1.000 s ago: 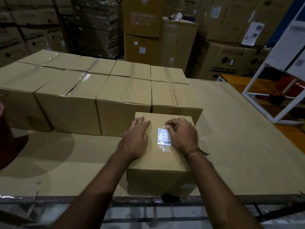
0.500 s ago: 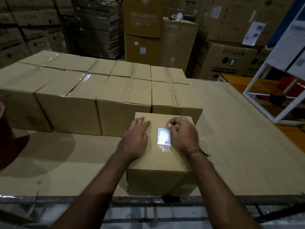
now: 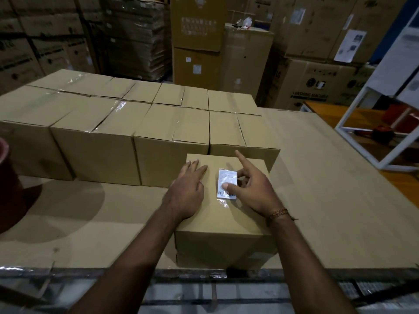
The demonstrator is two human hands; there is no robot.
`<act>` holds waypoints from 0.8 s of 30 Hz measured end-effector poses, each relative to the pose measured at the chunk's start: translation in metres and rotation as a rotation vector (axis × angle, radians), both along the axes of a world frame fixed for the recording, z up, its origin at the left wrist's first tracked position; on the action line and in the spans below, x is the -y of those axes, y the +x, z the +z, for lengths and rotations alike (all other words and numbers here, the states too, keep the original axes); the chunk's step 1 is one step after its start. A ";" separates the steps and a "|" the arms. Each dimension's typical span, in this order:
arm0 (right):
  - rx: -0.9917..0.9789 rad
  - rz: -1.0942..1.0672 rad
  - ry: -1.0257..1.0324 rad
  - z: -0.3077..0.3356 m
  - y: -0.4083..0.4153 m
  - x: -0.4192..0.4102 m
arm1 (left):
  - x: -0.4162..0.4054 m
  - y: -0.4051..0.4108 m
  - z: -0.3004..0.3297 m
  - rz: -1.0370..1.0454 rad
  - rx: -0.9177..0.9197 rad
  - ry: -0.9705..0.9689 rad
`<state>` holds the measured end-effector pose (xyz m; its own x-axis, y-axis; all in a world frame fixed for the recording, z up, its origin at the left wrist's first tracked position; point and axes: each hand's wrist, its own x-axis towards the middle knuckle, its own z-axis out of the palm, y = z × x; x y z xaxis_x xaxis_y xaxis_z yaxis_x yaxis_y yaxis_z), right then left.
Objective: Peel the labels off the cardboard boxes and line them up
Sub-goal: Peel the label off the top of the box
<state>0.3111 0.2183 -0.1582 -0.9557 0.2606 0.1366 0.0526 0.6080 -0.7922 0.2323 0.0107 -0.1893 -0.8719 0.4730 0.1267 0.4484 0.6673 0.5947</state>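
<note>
A small cardboard box [image 3: 226, 225] stands at the near edge of the cardboard-covered table [image 3: 328, 200]. On its top lies a white barcode label [image 3: 226, 179]. My left hand [image 3: 188, 193] rests flat on the box top, left of the label, fingers straight. My right hand [image 3: 251, 189] pinches the label's right edge between thumb and curled fingers, with the thumb lying on the label's lower part and the index finger pointing up and away. Behind the box, several taped cardboard boxes [image 3: 113, 137] stand in two rows.
Tall stacks of large cartons [image 3: 199, 37] fill the background. A white metal frame [image 3: 381, 141] stands at the right over an orange surface with a red tool. A dark red object [image 3: 9, 184] sits at the left edge. A metal rail [image 3: 204, 275] runs along the table's near edge.
My right hand has uncurled its index finger and laid its thumb onto the label, gripping the label's right edge. My left hand and the box have stayed put.
</note>
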 end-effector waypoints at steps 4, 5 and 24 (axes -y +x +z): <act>0.005 -0.120 0.000 0.000 0.012 0.010 | -0.001 0.000 0.002 0.008 0.000 0.003; -0.012 -0.167 0.005 0.000 0.014 0.015 | -0.001 0.001 0.002 0.008 0.001 0.005; -0.128 -0.158 -0.089 -0.005 0.038 0.025 | 0.000 -0.003 -0.003 -0.011 -0.007 0.035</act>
<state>0.3489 0.1937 -0.1628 -0.8786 0.4219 0.2239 0.0369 0.5274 -0.8488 0.2289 0.0105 -0.1918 -0.8658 0.4775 0.1496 0.4598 0.6409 0.6147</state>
